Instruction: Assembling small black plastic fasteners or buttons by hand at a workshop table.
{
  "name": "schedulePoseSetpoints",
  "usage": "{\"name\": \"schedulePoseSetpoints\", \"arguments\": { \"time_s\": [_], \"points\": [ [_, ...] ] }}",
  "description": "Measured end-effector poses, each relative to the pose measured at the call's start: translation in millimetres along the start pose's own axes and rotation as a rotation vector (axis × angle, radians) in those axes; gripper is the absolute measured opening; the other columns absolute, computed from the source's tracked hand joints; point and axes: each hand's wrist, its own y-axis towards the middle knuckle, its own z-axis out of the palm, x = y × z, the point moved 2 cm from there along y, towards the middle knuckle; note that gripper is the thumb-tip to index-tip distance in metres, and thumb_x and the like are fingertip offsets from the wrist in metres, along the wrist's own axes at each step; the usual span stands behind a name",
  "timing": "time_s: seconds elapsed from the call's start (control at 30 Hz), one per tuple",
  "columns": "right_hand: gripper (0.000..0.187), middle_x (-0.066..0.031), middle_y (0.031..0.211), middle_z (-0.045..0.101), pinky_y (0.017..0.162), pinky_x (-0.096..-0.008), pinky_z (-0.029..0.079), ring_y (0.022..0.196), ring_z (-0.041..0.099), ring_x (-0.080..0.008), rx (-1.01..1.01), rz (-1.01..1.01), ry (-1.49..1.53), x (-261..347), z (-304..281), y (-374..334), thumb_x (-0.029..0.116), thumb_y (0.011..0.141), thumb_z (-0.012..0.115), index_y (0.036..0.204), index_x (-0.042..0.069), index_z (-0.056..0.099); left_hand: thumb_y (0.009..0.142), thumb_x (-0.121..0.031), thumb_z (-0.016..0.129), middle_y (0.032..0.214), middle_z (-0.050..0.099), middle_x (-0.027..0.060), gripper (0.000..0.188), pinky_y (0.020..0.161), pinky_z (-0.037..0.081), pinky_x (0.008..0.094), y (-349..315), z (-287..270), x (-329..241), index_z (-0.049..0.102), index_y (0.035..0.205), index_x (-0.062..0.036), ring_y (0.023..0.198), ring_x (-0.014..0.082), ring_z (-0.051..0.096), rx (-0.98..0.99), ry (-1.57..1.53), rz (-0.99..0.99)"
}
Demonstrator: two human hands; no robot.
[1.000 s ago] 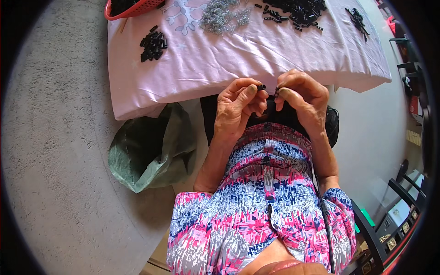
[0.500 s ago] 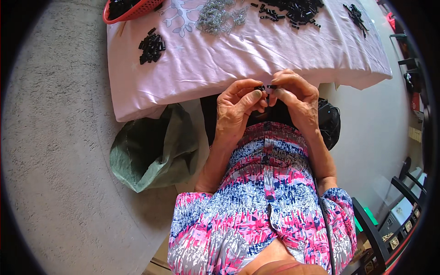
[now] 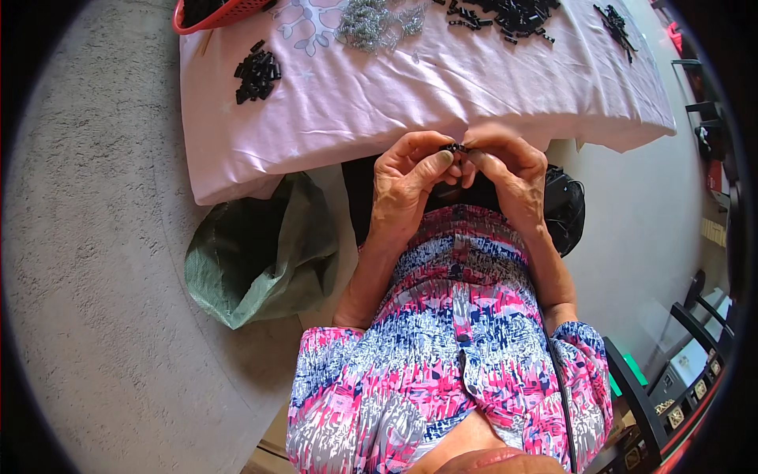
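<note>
Both hands meet in front of my body at the near edge of the pink cloth-covered table (image 3: 347, 130). My left hand (image 3: 410, 178) pinches a small black plastic part (image 3: 450, 148) between thumb and forefinger. Against it, my right hand (image 3: 509, 170) holds another small black piece (image 3: 464, 148) in a pinch, and the two pieces touch end to end. Fingertips cover most of both, so their exact shape is hidden. On the table lie a small pile of short black pieces (image 3: 257, 75), a heap of clear or silvery small parts (image 3: 375, 25) and a larger black heap (image 3: 513, 17).
A red plastic basket (image 3: 225, 17) with black contents stands at the table's far left corner. Thin black pieces (image 3: 614, 30) lie at the right. An open green woven sack (image 3: 260, 261) sits on the floor left of me. Black chairs (image 3: 643, 403) stand at the lower right.
My right hand has come slightly left and its piece now meets the one in my left hand; a gap showed between them before. The view has shifted a little.
</note>
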Motion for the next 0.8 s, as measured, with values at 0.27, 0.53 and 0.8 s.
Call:
{"name": "schedulePoseSetpoints", "arguments": {
  "time_s": [0.27,0.53,0.8],
  "points": [
    [0.016,-0.0074,0.091,0.064,0.065,-0.0239,0.053,0.073,0.064,-0.0134,0.019,0.025,0.030,-4,-2,4,-0.007,0.084,0.063,0.100,-0.007,0.064,0.090,0.000,0.063,0.091,0.068,0.0114,0.019,0.072,0.056,0.0247,1,-2,2,0.062,0.108,0.0025,0.077,0.0145,0.066,-0.007,-0.017,-0.009],
    [0.017,-0.0086,0.089,0.065,0.059,-0.0238,0.051,0.068,0.062,-0.0124,-0.035,0.083,0.110,-1,-7,-2,-0.009,0.082,0.063,0.098,-0.006,0.064,0.088,0.000,0.065,0.091,0.068,0.0090,0.020,0.071,0.054,0.0240,-3,-4,-2,0.063,0.107,0.0019,0.076,0.0134,0.065,-0.009,0.050,0.000],
    [0.018,-0.0141,0.095,0.058,0.055,-0.0238,0.047,0.067,0.059,-0.0145,0.050,-0.071,-0.012,6,-3,-4,-0.014,0.079,0.058,0.095,-0.008,0.064,0.082,0.004,0.069,0.088,0.066,0.0055,0.021,0.068,0.049,0.0221,-8,8,-11,0.064,0.102,0.0010,0.074,0.0100,0.060,-0.022,0.338,0.102]
  ]
}}
